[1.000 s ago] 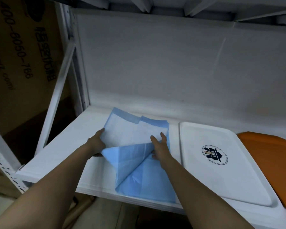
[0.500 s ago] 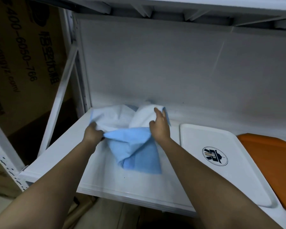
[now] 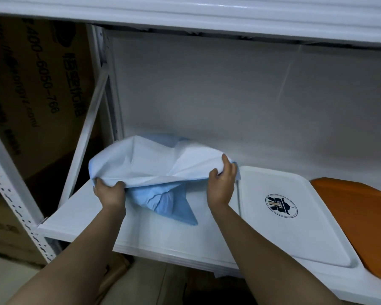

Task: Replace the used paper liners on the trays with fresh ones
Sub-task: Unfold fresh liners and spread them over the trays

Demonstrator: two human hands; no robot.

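upper shelf [image 3: 185,16] overhead, white tray [image 3: 295,216] rightward

Storeroom, likely canteen back area. White metal rack shelf [image 3: 79,219]; on it logo-printed serving tray [image 3: 295,216], orange tray [image 3: 361,221] right of that; printed cardboard cartons [image 3: 31,95] left of shelf.

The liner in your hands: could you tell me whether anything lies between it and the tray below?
Nothing visible does. Both the left hand and right hand hold the liner above the bare left tray.
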